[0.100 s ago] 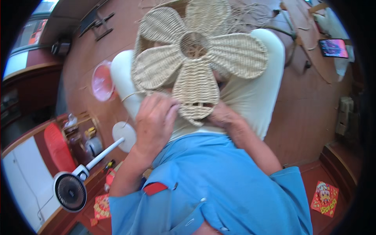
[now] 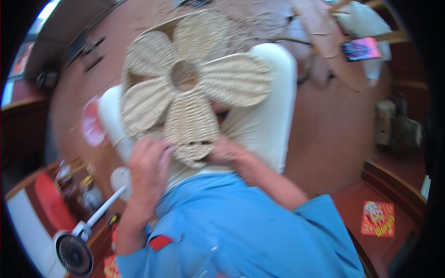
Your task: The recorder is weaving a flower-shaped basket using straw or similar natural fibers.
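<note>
A large flower-shaped straw weaving [image 2: 191, 120] with broad petals around a round central hole rests across my lap. Its nearest petal points toward me and has small gaps near its tip. My left hand [image 2: 150, 160] is closed at the left edge of that petal, fingers pressed together; what they pinch is hidden. A thin straw strand [image 2: 119, 141] shows beside this hand. At the petal's right edge, my right hand [image 2: 225, 150] grips the weaving from below, its fingertips hidden beneath it. A deeper woven rim [image 2: 124, 88] shows behind the petals.
Loose straw strands [image 2: 259, 25] lie on the brown floor beyond my knees. A pink basin [image 2: 92, 123] and a white standing fan [image 2: 74, 252] are on the left. At the far right is a lit phone [image 2: 361, 48]; a red printed sheet [image 2: 378, 218] lies at the lower right.
The whole view has shifted, so the weaving, my lap and both hands appear farther left and somewhat lower, with blur. Both hands stay at the same petal.
</note>
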